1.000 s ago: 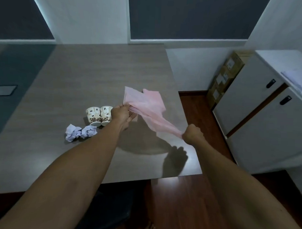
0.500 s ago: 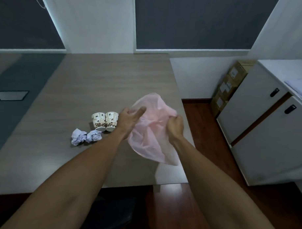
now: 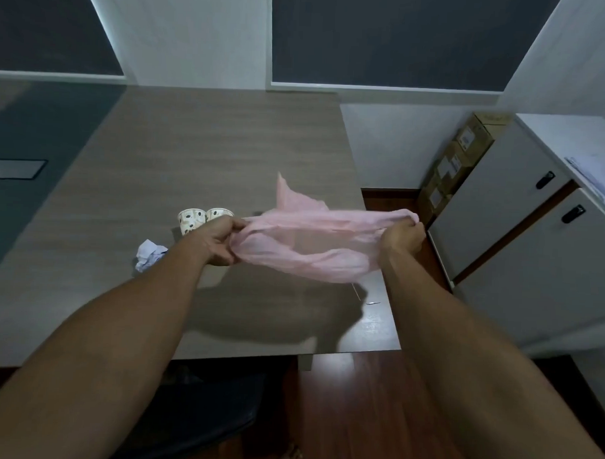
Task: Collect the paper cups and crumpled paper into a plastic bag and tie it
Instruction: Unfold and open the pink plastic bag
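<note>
Two paper cups [image 3: 200,219], one crumpled paper [image 3: 149,255], one plastic bag [image 3: 314,240]

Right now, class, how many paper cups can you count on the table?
2. The left cup and the right cup stand side by side on the table, just beyond the left hand, which partly hides them.

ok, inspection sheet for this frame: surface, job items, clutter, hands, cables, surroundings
Surface: grey wood-grain table, shadow of the bag on it.
Job's things: pink plastic bag stretched in the air between both hands; two paper cups upright, side by side; crumpled paper beside them, not yet bagged.
Clutter: nothing seen.
Hands: left hand and right hand each hold one end of the bag in a closed grip.
Cables: nothing seen.
Surroundings: white cabinet, cardboard boxes, wooden floor.
</note>
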A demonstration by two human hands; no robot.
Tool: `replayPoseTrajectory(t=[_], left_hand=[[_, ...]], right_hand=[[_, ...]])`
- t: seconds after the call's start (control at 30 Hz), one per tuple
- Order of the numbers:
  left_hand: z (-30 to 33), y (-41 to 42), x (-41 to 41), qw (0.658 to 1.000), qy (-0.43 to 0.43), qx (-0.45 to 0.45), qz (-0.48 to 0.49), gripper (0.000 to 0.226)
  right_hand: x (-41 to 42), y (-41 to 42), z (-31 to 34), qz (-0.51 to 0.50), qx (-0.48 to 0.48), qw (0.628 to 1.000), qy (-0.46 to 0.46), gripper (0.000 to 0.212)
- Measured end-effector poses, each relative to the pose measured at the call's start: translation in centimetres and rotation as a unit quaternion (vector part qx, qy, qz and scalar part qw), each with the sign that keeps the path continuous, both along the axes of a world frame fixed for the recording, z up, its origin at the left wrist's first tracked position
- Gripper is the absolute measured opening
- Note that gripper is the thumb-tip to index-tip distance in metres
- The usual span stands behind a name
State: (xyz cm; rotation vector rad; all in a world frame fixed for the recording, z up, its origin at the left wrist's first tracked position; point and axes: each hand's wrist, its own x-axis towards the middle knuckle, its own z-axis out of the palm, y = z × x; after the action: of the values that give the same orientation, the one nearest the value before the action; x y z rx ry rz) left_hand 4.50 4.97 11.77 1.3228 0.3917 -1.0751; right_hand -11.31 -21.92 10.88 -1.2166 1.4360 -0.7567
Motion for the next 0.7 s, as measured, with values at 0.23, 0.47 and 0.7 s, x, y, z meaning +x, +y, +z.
replayPoseTrajectory(t=[0.23,0.47,0.7], left_hand=[[0.6,1.7,1.6,0.982,-0.008,-0.149,0.114,0.015],[-2.6,2.3,2.9,0.972,-0.091,-0.036,0.214,0.014],[-2.2,-3.9,-2.7,0.552,-0.785,0.197,-0.199,0.082]], right_hand=[[-1.7,-2.4,1.8,0.149,0.222,0.960,-0.087,0.032],[-2.4,-2.2,1.9,0.255,0.359,0.834,-0.333,0.025],[0.7,2.0,2.4,0.316,0.408,0.786,-0.340,0.033]])
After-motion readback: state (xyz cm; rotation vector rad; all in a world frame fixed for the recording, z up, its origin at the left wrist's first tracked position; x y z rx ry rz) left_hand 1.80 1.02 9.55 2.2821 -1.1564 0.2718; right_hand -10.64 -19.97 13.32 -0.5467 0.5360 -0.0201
